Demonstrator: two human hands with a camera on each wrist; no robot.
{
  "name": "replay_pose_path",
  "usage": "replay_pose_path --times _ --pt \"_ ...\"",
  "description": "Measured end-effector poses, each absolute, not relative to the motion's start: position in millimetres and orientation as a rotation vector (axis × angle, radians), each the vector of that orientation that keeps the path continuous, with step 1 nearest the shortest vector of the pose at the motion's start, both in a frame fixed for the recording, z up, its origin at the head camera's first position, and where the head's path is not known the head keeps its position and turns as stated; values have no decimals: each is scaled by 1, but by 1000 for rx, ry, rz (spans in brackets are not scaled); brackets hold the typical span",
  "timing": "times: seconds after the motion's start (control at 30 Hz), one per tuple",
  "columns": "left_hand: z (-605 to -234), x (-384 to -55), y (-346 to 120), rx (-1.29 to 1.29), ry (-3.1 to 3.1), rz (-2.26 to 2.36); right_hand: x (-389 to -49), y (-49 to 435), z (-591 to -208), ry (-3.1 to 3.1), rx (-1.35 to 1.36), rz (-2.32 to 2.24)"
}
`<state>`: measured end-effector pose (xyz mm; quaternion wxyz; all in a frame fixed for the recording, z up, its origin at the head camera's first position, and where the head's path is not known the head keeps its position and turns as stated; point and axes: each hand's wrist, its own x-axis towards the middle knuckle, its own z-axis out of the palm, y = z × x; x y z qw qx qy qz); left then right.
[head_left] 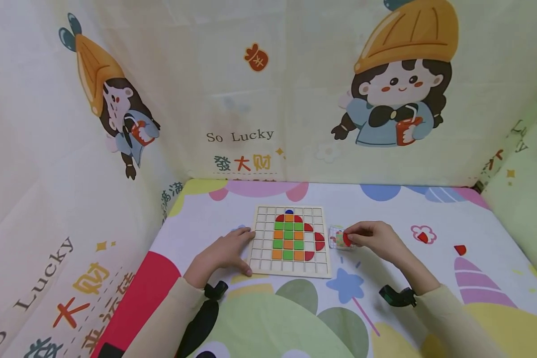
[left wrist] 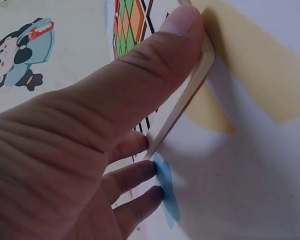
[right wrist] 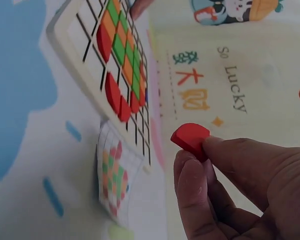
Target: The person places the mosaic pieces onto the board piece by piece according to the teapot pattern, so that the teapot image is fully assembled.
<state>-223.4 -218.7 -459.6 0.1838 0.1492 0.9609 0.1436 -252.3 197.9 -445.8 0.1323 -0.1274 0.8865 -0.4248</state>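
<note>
A square wooden grid board [head_left: 261, 256] lies on the table, with green, orange, red and blue tiles forming a cup-like shape. My left hand [head_left: 221, 253] rests at its left side, the fingers against the left edge. In the left wrist view its thumb [left wrist: 140, 67] lies along the rim near a corner. To the board's right, my right hand [head_left: 378, 238] pinches a red tile [right wrist: 192, 139] with one rounded edge, between thumb and fingertips. The tile is held above a small pattern card [head_left: 335, 238], which shows a coloured design in the right wrist view.
Two loose red tiles lie to the right of my right hand, one a red tile [head_left: 422, 237] and the other a red piece [head_left: 460, 249] farther right. A patterned cloth [head_left: 295, 298] covers the table. Printed fabric walls [head_left: 304, 99] stand behind and at both sides.
</note>
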Motion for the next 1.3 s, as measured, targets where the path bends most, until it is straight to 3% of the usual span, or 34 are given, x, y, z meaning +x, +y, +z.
replay_pose_path --times 0.53,1.3 --pt "-459 -226 -216 409 2721 358 -280 108 -460 2452 -448 -1307" --pt "-457 -227 -215 384 2708 364 -286 10 -477 2415 -585 -1206"
